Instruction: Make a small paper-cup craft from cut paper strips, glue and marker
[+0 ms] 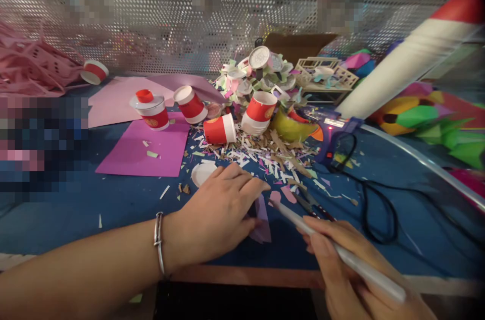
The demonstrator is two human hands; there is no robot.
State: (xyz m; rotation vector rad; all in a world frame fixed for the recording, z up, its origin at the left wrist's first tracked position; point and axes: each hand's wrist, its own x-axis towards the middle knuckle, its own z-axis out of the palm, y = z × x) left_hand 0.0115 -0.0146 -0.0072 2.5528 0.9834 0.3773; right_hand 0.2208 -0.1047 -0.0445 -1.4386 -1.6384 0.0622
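In the lower middle, my left hand (217, 211), a metal bangle on its wrist, is bent over a small piece of purple paper (263, 224). Thumb and fingers close in on that paper, though the hand hides part of it. My right hand (341, 264) grips a pale grey-white pen (366, 269) whose tip points at the paper from the right. Just past my left fingers lies a white paper disc (202, 173). Pink paper pieces (288, 194) and dark-handled scissors (312, 204) are close to the pen tip.
Red-and-white paper cups (220, 129) stand and lie among paper scraps (265, 153). A magenta sheet (151, 153) is at left. A purple glue gun (335, 133) with a black cord (364, 199) sits at right, beside a large white tube (401, 57). A perforated metal screen (151, 22) is behind.
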